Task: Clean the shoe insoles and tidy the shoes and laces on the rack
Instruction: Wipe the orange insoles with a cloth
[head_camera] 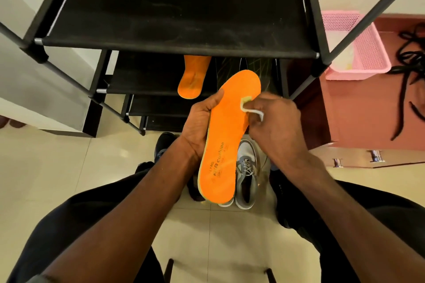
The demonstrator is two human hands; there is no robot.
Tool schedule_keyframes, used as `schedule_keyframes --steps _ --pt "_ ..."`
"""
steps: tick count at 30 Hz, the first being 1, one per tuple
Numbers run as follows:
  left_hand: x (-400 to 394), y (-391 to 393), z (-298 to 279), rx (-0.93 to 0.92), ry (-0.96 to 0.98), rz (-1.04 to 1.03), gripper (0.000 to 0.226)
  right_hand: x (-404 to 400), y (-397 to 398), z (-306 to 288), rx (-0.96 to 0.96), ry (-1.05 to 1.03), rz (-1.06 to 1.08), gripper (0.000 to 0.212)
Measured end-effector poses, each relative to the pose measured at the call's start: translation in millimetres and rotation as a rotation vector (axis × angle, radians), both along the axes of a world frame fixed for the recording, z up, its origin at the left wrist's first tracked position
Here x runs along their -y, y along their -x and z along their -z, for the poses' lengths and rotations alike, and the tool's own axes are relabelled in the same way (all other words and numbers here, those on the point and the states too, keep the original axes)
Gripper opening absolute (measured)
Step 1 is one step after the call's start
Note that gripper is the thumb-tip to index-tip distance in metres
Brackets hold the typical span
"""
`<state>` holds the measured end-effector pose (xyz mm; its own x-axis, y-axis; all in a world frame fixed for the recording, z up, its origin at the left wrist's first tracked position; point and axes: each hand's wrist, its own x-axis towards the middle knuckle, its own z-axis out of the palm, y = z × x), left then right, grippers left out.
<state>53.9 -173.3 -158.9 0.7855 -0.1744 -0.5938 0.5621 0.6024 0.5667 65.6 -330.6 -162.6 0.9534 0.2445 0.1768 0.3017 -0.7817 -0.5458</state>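
Orange foam fills the middle of my view: the insole I am cleaning sits in my left hand, fingers curled round its left edge with the thumb hooked over near the toe end, printed heel pointing back at me. My right hand pinches a small pale wipe against the forefoot, fingers bunched on it. I judge I am partway through wiping this one, at the toe half, with the heel half still to cover.

A second orange insole lies on a lower shelf of the rack, its heel overhanging the shelf edge; I cannot tell whether it has been wiped. Beside it on that shelf is a dark patterned piece I cannot make out for sure. A grey and white shoe stands on the floor between my knees, laced, and a dark shoe sits left of it, mostly hidden by my forearm. Neither is on the rack, so I reckon the tidying is all still ahead. Black laces lie in a loose tangle on the reddish-brown surface to the right, next to a pink basket.

The rack's top shelf is black fabric, dusty with faint sole prints. The floor is glossy cream tile, walls pale.
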Motion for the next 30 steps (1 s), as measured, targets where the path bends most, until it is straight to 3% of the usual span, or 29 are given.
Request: schedule_keyframes --steps 3,9,15,19,24,27,30 --pt "-4 0 2 -0.013 -0.007 -0.034 0.04 -13 19 7 -0.025 -0.001 -0.119 0.031" --pt "4 1 0 -0.012 -0.035 0.035 0.038 3 -2 -2 -0.006 0.016 0.109 0.033" --pt "-1 5 1 -0.034 0.08 0.021 0.055 -25 27 3 -0.069 -0.275 -0.19 0.03" --pt "-2 0 -1 -0.008 -0.019 -0.005 0.043 -3 3 2 0.068 -0.115 -0.012 0.035" --pt "2 -1 -13 -0.002 -0.079 0.044 0.04 24 -18 3 0.071 -0.057 0.142 0.035" --pt "-1 -1 -9 -0.026 -0.016 0.035 0.045 29 -26 4 0.062 -0.122 0.14 0.033" --pt "-5 -2 -15 -0.018 -0.097 0.017 0.034 24 -20 2 0.081 -0.13 0.038 0.032"
